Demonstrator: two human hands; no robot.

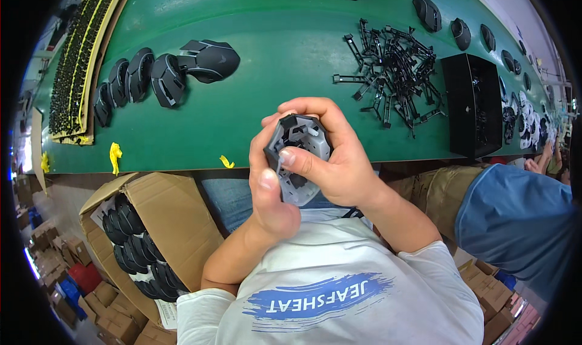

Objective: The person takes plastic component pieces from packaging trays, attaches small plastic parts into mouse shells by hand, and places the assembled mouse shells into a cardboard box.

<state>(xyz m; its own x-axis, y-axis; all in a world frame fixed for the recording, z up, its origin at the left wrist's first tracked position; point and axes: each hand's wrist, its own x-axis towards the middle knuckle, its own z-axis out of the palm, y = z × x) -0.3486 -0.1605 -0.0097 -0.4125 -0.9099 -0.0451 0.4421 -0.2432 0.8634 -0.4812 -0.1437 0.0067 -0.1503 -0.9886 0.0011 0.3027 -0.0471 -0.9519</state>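
Both of my hands hold one computer mouse top shell in front of my chest, its hollow grey inner side facing up. My left hand is closed round the shell's left side, with the thumb along the edge. From the right, my right hand wraps the other side, and its thumb presses into the inside near the left wall. Whatever lies under that thumb is hidden. Beyond my hands, to the right, a pile of small black plastic clip parts is spread on the green table.
Several black mouse shells stand in a row at the left, beside a tray of small black parts. An open black box stands right. A cardboard box of black shells is below the table edge. Another person sits at right.
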